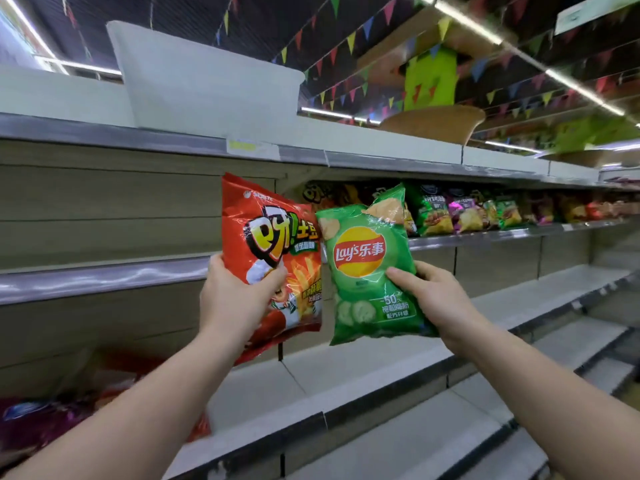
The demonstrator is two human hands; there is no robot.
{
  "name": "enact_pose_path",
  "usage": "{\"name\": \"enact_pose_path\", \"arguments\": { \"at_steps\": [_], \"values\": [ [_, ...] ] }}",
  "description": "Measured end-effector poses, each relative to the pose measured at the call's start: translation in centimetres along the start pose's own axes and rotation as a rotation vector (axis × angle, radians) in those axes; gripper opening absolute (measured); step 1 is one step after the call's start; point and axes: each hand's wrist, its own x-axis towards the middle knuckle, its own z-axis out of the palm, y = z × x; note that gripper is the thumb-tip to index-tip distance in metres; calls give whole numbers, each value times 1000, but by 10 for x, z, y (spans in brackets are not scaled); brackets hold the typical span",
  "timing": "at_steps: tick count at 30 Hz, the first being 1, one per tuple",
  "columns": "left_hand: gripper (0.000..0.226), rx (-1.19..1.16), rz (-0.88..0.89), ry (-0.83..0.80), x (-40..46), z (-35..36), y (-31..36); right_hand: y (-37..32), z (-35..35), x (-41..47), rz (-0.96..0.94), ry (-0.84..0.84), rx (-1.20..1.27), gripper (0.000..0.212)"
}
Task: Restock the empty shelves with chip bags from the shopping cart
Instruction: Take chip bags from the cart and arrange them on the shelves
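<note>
Left grip: our left hand (239, 292) curls around the lower edge of the glossy red foil chip bag (273, 258), raised before the shelves.
Right grip: our right hand (433, 296) pinches the shiny green Lay's chip bag (367, 271).
Risk: slick foil slips; bags collide beside the stocked metal shelf (485, 233).

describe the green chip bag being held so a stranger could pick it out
In front of the grey shelves, two hands each hold up one bag. The right hand grips the green bag. Unlike the red bag beside it, it bears a yellow-and-red round logo.
</note>
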Motion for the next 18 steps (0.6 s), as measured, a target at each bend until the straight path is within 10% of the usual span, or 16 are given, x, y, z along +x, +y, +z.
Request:
{"name": "enact_pose_path", "arguments": {
  "at_steps": [18],
  "values": [
    [22, -210, -180, -108, 104, 67, 3, 9, -18, 192, 94, 128, 130, 15]
  ]
}}
